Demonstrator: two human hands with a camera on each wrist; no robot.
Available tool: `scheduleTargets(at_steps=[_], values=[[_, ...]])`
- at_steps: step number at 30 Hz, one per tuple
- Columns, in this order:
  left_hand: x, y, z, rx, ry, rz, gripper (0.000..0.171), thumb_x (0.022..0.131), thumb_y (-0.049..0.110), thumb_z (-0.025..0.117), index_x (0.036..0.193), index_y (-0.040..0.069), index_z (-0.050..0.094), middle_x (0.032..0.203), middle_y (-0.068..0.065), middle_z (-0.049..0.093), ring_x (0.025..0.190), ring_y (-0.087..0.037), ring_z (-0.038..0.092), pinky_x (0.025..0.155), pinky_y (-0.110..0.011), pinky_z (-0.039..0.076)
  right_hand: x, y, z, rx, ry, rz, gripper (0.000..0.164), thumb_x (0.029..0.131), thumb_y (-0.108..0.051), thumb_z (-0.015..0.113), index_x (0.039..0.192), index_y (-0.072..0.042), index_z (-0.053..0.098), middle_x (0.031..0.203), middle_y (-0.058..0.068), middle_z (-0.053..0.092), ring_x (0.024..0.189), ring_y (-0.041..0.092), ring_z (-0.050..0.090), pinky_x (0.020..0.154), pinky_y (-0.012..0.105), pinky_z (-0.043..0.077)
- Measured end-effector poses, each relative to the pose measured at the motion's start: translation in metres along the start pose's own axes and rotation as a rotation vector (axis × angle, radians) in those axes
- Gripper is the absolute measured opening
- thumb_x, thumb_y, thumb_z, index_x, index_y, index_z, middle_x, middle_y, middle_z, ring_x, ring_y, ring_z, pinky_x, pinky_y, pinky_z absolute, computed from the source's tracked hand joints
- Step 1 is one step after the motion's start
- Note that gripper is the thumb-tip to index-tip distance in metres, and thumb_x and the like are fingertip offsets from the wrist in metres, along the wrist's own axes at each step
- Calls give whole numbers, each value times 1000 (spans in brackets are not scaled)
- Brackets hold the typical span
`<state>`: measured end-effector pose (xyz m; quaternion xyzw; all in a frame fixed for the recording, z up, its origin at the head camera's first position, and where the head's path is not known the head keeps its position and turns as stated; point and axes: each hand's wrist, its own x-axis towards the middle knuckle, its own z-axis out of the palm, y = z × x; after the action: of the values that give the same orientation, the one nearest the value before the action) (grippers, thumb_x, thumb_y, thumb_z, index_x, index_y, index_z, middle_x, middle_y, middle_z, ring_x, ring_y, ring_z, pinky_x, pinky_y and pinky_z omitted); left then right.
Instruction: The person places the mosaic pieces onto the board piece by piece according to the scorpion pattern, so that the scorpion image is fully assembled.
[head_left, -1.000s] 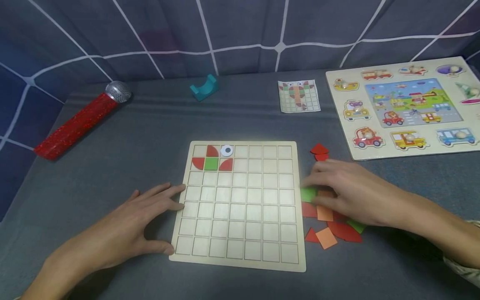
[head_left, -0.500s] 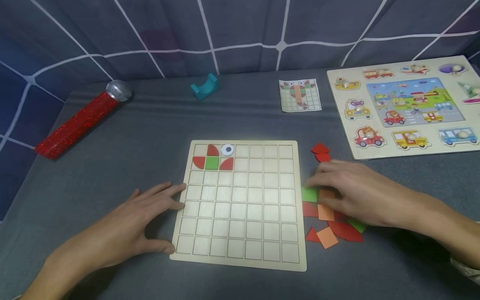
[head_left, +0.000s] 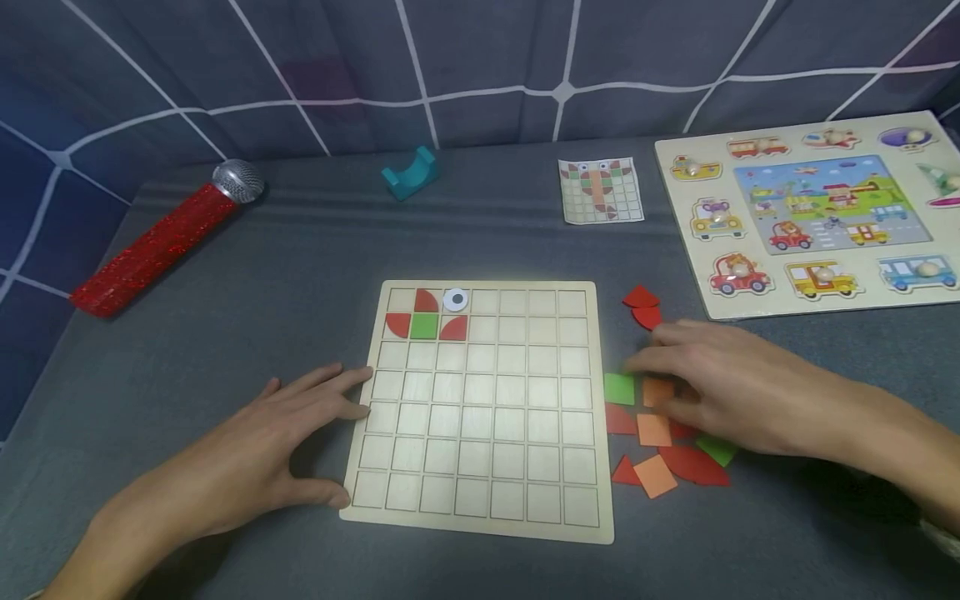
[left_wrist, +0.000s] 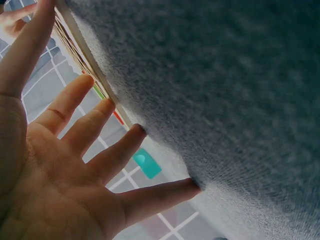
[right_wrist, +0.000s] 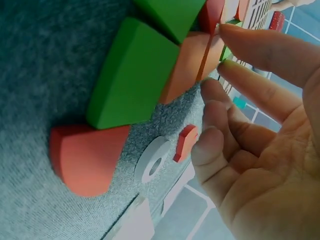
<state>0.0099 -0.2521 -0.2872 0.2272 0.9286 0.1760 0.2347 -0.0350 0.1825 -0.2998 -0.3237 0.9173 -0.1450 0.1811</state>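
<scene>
In the head view, a pale wooden grid board lies between my two hands. Near its upper left corner sit a green square, several red quarter-round pieces and a white eye disc. Spread straight, the fingers of my left hand touch or nearly touch the board's left edge, the thumb at its lower left corner. My right hand bends loosely over the loose pieces right of the board. An orange square shows between its thumb and forefinger; no piece is plainly held. The hand hides some pieces.
A printed pattern card lies behind the board. Farther right is a knobbed vehicle puzzle. A red microphone and a teal curved block stand toward the back, before a dark gridded cloth.
My right hand has shifted slightly right over the pile, baring more of the green and orange squares. My left hand and the pieces on the board look unchanged.
</scene>
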Motion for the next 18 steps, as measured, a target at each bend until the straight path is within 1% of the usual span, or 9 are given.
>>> scheduleTargets(at_steps=[3,6,12,15,18], values=[[0,0,0,6,2,4,73,63,60,84,127,33,61,156,9,33,144,-31,26,97,-79,22,-1,1,0,-6,-11,-3,43,76,-17,86,116,-22,72,101,-11,59,87,11,51,73,37,50],[1,1,0,4,1,4,74,63,61,83,127,33,60,156,9,33,144,-31,26,97,-79,22,-3,1,-1,-14,-3,-1,42,77,-15,84,117,-22,71,101,-11,61,86,11,53,74,38,50],[0,1,1,8,10,15,74,63,61,82,127,32,61,156,9,33,144,-30,26,97,-79,23,-3,-2,-3,-12,35,17,41,77,-23,86,115,-22,71,94,-12,62,78,8,53,69,36,50],[0,1,1,23,17,21,74,63,58,85,128,31,61,156,9,33,144,-30,27,97,-78,24,-2,-4,-6,-23,87,-11,39,76,-25,86,112,-23,72,93,-13,62,77,6,53,68,35,51],[0,-1,1,30,23,22,74,63,56,86,128,31,61,156,9,34,143,-30,28,97,-79,24,4,-9,-9,-34,171,-57,32,77,-21,85,107,-25,72,90,-14,60,76,5,52,67,33,50]])
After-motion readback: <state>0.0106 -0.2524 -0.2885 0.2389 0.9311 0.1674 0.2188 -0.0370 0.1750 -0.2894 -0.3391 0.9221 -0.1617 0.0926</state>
